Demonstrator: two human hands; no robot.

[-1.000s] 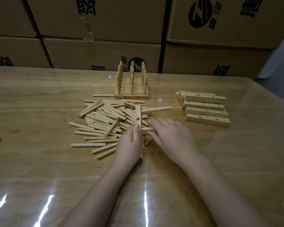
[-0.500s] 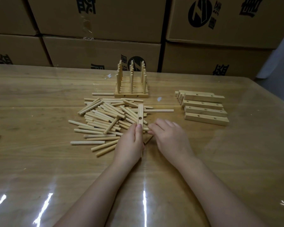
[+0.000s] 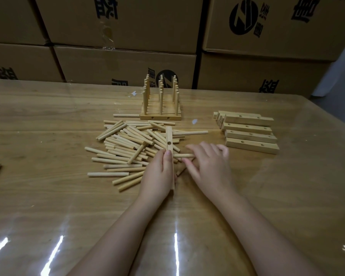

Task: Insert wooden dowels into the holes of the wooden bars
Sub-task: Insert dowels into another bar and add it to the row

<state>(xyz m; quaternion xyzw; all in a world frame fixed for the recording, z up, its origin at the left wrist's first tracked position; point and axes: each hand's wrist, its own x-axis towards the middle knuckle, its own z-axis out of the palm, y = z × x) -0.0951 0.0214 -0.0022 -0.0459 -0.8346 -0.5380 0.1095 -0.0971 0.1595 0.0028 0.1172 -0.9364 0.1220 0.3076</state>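
The right hand (image 3: 211, 166) is sliding a shade rightward, baring the dowel (image 3: 184, 155) it's pinching crosswise at the side of the bar (image 3: 169, 136), which the left hand (image 3: 157, 176) is gripping above the loose dowel pile (image 3: 131, 144). Cartons (image 3: 127, 62) behind are showing upside-down black characters and a round logo, none readable; the glossy wood-grain table (image 3: 48, 206) is carrying four spare bars (image 3: 251, 145) plainly, more ends behind them

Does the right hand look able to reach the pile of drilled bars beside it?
Probably yes: the drilled bars lie close beyond the right hand with nothing between them, though its fingers now pinch a dowel.
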